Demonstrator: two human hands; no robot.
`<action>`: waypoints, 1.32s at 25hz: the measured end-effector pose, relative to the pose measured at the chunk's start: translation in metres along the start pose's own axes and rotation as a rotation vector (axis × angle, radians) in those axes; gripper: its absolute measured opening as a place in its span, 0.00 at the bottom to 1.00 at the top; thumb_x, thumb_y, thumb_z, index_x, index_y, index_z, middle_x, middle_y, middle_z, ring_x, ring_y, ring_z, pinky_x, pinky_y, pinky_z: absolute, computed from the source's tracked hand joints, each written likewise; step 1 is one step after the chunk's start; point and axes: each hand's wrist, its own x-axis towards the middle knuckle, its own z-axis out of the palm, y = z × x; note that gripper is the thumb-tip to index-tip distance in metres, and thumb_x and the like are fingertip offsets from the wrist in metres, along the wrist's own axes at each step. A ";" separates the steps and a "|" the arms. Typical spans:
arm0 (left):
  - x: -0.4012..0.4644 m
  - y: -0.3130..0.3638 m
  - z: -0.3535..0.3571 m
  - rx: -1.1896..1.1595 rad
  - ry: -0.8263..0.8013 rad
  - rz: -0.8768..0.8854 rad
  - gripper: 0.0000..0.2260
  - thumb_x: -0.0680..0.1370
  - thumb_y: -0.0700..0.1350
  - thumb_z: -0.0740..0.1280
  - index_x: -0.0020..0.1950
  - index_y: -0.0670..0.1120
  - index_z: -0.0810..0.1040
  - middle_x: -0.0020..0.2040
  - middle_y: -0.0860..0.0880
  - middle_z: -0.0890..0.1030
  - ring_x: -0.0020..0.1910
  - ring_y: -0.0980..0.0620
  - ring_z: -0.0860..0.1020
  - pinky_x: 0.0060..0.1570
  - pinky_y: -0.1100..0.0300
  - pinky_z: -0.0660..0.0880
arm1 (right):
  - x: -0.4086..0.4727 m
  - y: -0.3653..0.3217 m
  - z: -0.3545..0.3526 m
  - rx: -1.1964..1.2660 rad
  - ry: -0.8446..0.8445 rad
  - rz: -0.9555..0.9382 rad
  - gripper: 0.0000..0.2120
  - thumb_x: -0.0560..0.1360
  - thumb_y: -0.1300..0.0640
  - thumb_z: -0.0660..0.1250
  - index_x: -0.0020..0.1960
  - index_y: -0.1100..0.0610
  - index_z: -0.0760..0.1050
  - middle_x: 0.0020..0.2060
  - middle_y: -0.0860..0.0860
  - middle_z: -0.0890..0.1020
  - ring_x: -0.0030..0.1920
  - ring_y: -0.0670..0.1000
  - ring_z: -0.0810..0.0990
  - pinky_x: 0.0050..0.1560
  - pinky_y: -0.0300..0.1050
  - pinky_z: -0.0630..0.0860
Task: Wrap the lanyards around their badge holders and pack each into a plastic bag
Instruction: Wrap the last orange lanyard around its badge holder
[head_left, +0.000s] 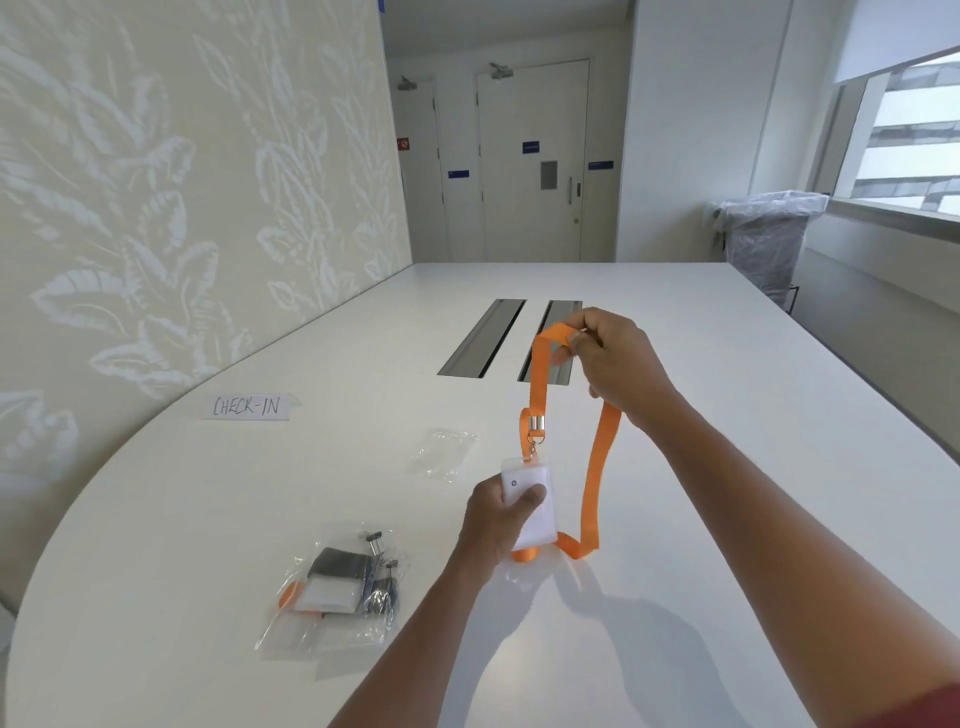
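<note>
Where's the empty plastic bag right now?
In the head view, the empty plastic bag lies flat on the table, left of the orange lanyard.

1. A broad white worktop (727, 415) with a rounded near-left edge carries everything.
2. Two grey metal cable slots (480, 338) are set in its middle.
3. A white paper strip reading "CHECK-IN" (248, 406) lies at left.
4. An empty clear plastic bag (441, 452) lies centrally.
5. Nearer, filled clear plastic bags (337, 587) lie stacked.

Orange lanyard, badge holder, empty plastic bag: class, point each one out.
Orange lanyard (592, 483), head view, right-hand strap.
Badge holder (540, 519), head view, white face.
Empty plastic bag (441, 451), head view, its middle.
</note>
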 end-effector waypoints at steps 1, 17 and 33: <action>0.000 0.001 -0.005 0.028 0.038 0.029 0.14 0.74 0.52 0.74 0.53 0.44 0.81 0.47 0.44 0.85 0.48 0.44 0.83 0.48 0.48 0.81 | 0.002 0.007 -0.001 -0.063 0.022 0.048 0.12 0.78 0.62 0.58 0.48 0.52 0.79 0.40 0.46 0.86 0.30 0.43 0.75 0.34 0.45 0.75; 0.013 0.086 -0.057 0.868 0.135 0.392 0.26 0.79 0.66 0.61 0.32 0.49 0.62 0.27 0.52 0.69 0.29 0.50 0.69 0.29 0.58 0.60 | -0.044 0.066 0.048 0.360 -0.386 0.135 0.16 0.83 0.47 0.61 0.58 0.56 0.82 0.53 0.52 0.85 0.53 0.48 0.80 0.58 0.46 0.73; 0.005 0.073 -0.075 -0.511 -0.094 0.006 0.15 0.72 0.39 0.76 0.58 0.42 0.82 0.49 0.47 0.86 0.46 0.50 0.82 0.38 0.63 0.78 | -0.054 0.076 0.058 0.626 -0.129 0.329 0.13 0.84 0.56 0.59 0.47 0.57 0.79 0.28 0.50 0.72 0.26 0.47 0.65 0.28 0.42 0.67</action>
